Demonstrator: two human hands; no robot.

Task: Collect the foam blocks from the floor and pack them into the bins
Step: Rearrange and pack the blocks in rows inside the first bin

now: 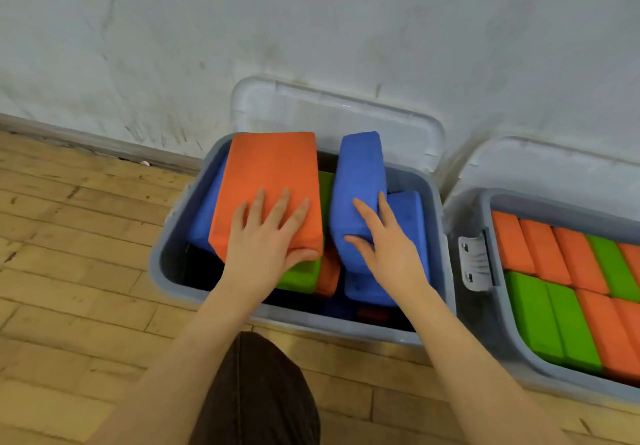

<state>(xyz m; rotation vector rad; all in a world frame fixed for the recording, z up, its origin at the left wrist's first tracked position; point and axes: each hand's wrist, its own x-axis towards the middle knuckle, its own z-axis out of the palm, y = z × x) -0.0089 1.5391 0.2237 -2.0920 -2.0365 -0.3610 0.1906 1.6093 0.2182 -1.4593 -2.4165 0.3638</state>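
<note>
Floor [79, 236]: wood planks left of your L fingers; no loose blocks in view here.
Left bin [162, 257]: grey, open, lid [332, 115] leaning on wall past your fingertips; both hands are over it.
L hand [266, 236]: fingers spread flat on top of the orange block [266, 174], thumb hooked under its near edge, so you grip it.
Orange block: tilted, lying over a blue block [207, 209] to the left of your fingers and a green block [301, 275] under your thumb.
Tip L: prob. best to slide it down flat, not wedge it; keep thumb clear when it drops.
R hand [384, 240]: fingers spread along the side of the upright blue block [360, 195], thumb round its near face, gripping it.
Upright blue block: stands on edge, tilted, betw. your two hands; more blue ones just right of and below your fingers.
Tip R: lay it flat or tuck it in a gap so rows stay level, else lid may not close.
Right bin [485, 223]: well right of your R fingers, packed tight w/ orange and green rows; looks full.
</note>
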